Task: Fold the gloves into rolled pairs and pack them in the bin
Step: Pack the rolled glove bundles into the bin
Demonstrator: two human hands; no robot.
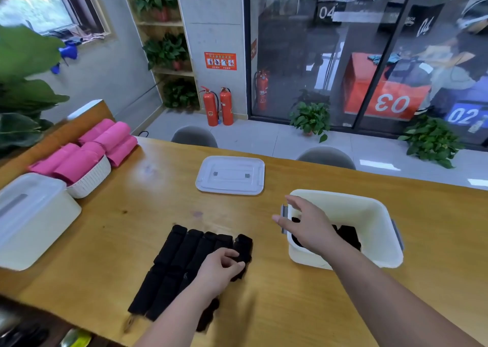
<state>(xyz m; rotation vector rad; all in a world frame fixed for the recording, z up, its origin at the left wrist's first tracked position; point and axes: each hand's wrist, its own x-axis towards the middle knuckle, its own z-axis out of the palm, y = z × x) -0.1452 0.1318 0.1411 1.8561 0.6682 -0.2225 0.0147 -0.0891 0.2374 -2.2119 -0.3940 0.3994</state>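
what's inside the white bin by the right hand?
Black rolled gloves lie at the bottom of the white bin. The right hand hovers over its left side and covers part of them, so the count cannot be told.

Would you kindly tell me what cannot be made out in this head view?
- Gloves inside the bin: count hidden by the right hand and near wall.
- Rolled gloves on the table: some covered by the left hand.
- Lidded box: contents hidden; cut off by left edge.

Probably an office lounge: fire extinguishers (219, 106), glass wall (298, 56), potted plants (310, 118).
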